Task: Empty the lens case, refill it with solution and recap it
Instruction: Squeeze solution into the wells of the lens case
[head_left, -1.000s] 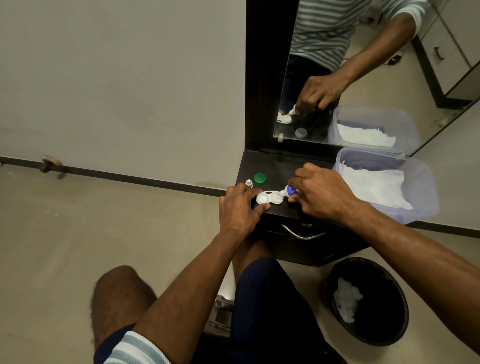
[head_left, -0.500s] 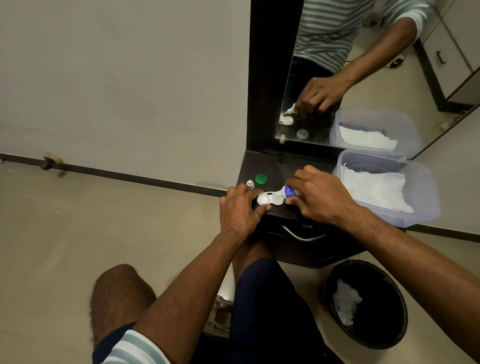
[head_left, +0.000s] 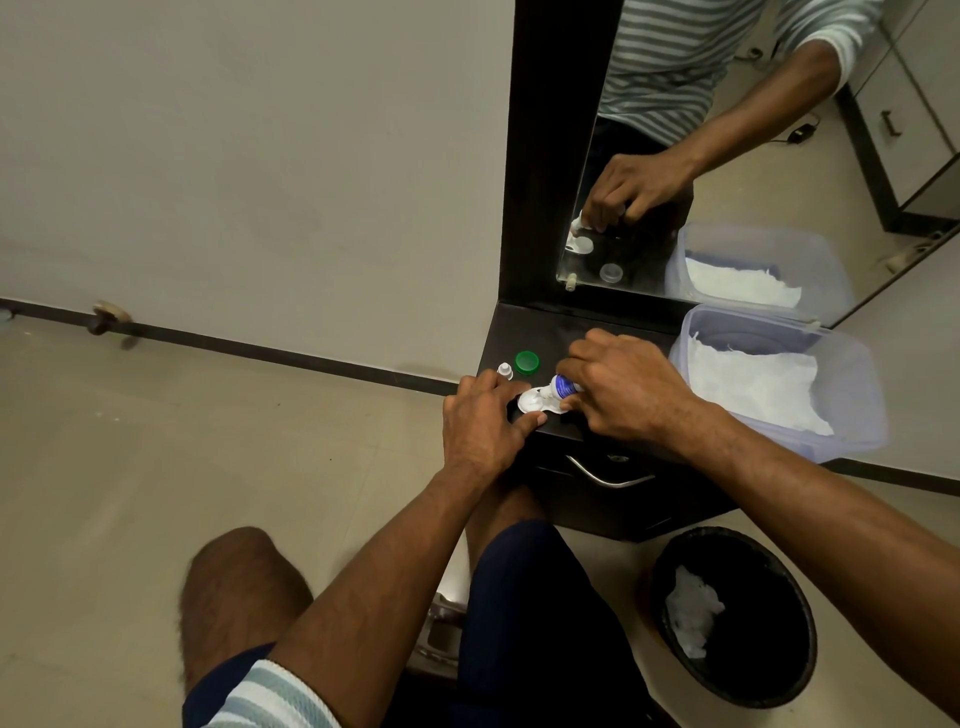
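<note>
A white lens case lies on the dark cabinet top, near its front left corner. My left hand holds the case at its left end, thumb along its front edge. My right hand grips a small solution bottle with a blue label, tipped over so its white nozzle points down into a well of the case. A green cap and a small white cap sit on the top just behind the case.
A clear plastic tub with white tissues stands at the right of the cabinet top. A mirror rises behind it. A black bin with a crumpled tissue stands on the floor at the right. A drawer handle is below the case.
The bottle's nozzle has shifted left along the case, from its right end to a spot over the wells. My left hand keeps its hold.
</note>
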